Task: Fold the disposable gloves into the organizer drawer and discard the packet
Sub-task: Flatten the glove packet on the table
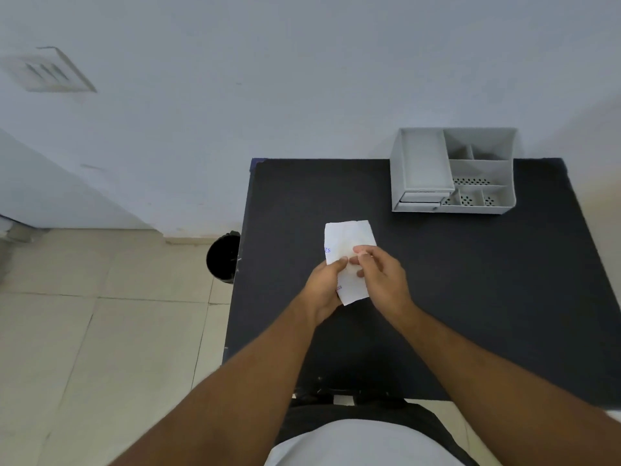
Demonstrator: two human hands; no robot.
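A white glove packet [347,238] with small blue print is held above the middle of the black table [487,280]. My left hand [322,287] grips its left edge from below. My right hand [379,274] pinches the packet's middle with thumb and fingertips. The lower half of the packet is partly hidden by both hands. No gloves are visible outside it. A grey desk organizer [452,171] stands at the table's far right, its small drawer [420,197] at the lower left front, shut.
A black waste bin [223,257] stands on the tiled floor just left of the table's edge. The wall runs directly behind the table and organizer. The organizer's right side has several open compartments with perforated bottoms.
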